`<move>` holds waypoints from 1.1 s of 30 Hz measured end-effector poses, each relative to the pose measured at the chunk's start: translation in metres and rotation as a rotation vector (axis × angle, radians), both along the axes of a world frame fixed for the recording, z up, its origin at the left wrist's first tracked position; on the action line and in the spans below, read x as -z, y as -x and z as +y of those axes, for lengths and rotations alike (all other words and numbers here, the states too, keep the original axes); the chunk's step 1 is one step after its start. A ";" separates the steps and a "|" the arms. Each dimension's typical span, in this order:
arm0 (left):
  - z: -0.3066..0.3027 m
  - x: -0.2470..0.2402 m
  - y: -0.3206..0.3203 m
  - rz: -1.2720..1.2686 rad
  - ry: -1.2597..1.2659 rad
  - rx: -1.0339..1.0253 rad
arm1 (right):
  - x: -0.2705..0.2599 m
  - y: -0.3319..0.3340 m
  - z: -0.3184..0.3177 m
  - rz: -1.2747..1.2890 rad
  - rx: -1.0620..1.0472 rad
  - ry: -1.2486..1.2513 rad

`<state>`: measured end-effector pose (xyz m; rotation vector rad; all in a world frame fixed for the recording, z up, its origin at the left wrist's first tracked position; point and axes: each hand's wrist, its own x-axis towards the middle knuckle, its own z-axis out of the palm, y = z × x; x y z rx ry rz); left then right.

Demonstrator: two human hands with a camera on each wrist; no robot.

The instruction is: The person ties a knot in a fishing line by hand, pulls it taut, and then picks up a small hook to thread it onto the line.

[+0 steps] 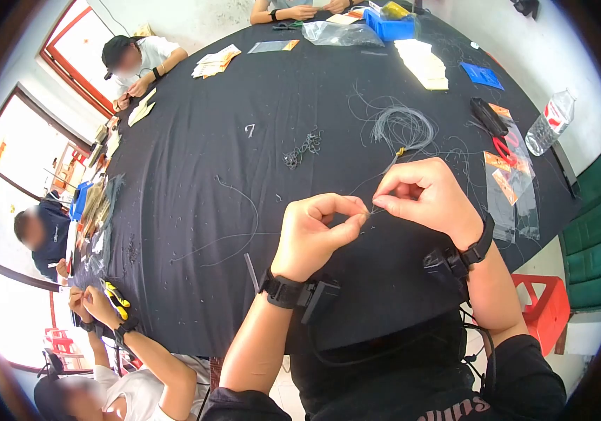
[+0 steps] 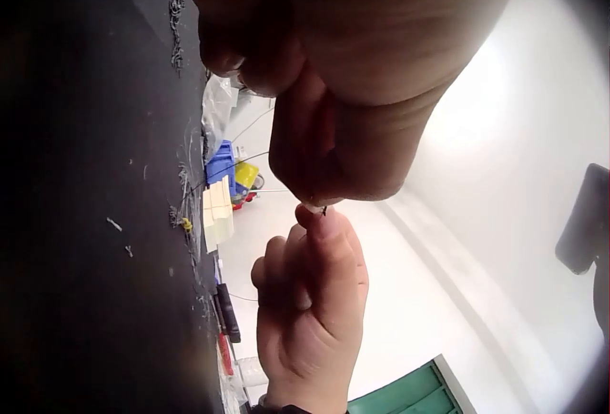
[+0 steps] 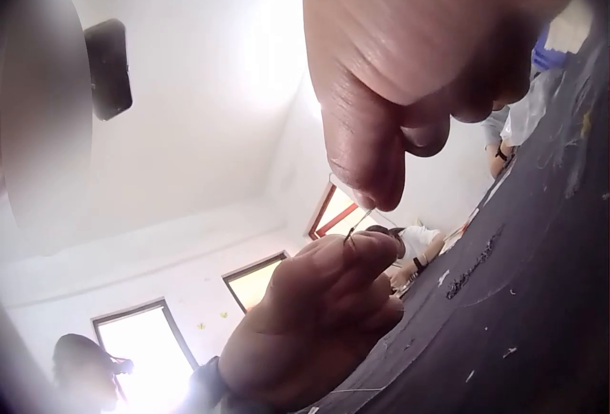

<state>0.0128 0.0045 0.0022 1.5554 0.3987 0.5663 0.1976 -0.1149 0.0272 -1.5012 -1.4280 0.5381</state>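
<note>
In front of my chest, the two hands meet at the fingertips above the black table. My left hand [image 1: 318, 235] pinches a tiny dark fishing hook [image 3: 350, 236] between thumb and forefinger; only its tip shows. My right hand [image 1: 430, 200] pinches thin clear fishing line [image 3: 366, 213] right beside it, thumb against forefinger. Most of the hook and line is hidden by fingers. A loose length of line curves over the cloth left of my left hand. Beyond my right hand lies a coil of clear line [image 1: 412, 126] with a yellow tie.
A heap of dark hooks [image 1: 303, 149] lies on the black cloth [image 1: 188, 161]. To the right are red-handled scissors [image 1: 502, 150], a black pouch [image 1: 488, 116], plastic packets [image 1: 502, 210] and a water bottle [image 1: 550, 123]. Card stacks [image 1: 421, 64] and a blue box [image 1: 390, 27] stand farther back. Other people sit around.
</note>
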 end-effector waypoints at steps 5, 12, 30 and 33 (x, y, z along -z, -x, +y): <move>0.000 0.000 0.002 -0.082 0.022 0.032 | 0.006 -0.003 0.001 0.172 -0.067 0.059; 0.000 0.000 0.003 -0.239 -0.018 -0.010 | 0.003 0.006 0.004 0.532 -0.126 0.212; 0.007 0.003 -0.001 0.010 -0.724 -0.367 | 0.015 0.031 0.007 0.167 0.105 0.012; 0.007 0.001 -0.001 0.039 -0.783 -0.314 | 0.011 0.025 0.005 0.094 0.092 -0.001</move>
